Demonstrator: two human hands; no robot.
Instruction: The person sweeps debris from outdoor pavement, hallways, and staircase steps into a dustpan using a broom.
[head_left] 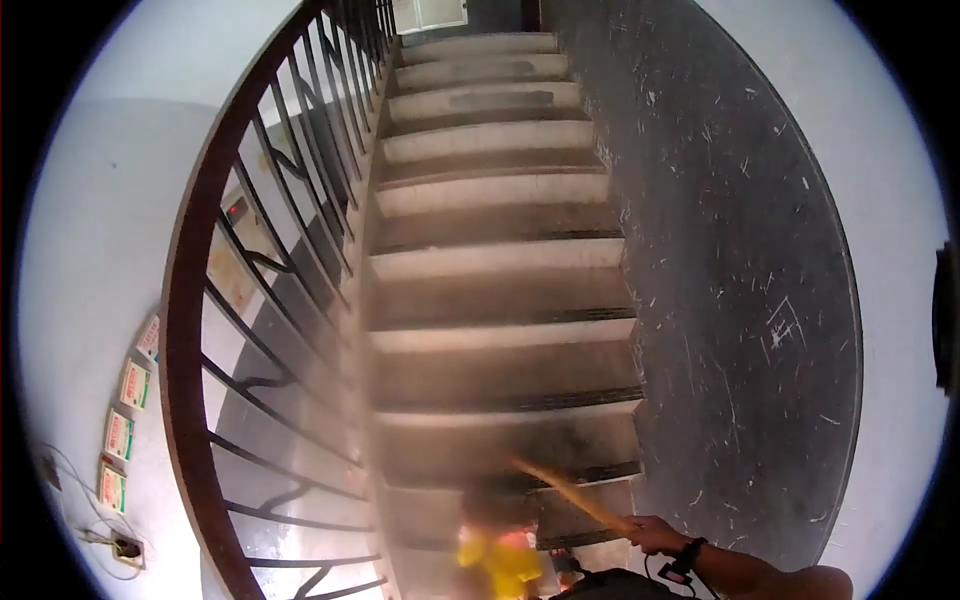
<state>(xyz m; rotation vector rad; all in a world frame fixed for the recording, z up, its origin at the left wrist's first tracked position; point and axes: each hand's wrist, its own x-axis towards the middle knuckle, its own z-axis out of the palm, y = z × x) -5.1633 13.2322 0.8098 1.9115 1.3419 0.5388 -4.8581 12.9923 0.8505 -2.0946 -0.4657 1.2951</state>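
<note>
My right hand [655, 535] is closed round the end of a light wooden stick [575, 495], which slants up and left over the lower steps. A black band with a cable is on that wrist. At the bottom centre a blurred yellow thing [500, 567] with a reddish patch above it lies left of the stick's lower end; what it is cannot be made out. The far end of the stick is hazy against a dark step. My left hand does not show.
Concrete stairs [495, 375] rise ahead. A railing with a brown handrail [182, 330] and dark bars runs along the left. On the right stands a scratched dark grey wall [720, 250]. Small boxes [120, 435] and an outlet with cables [128, 548] are at the lower left.
</note>
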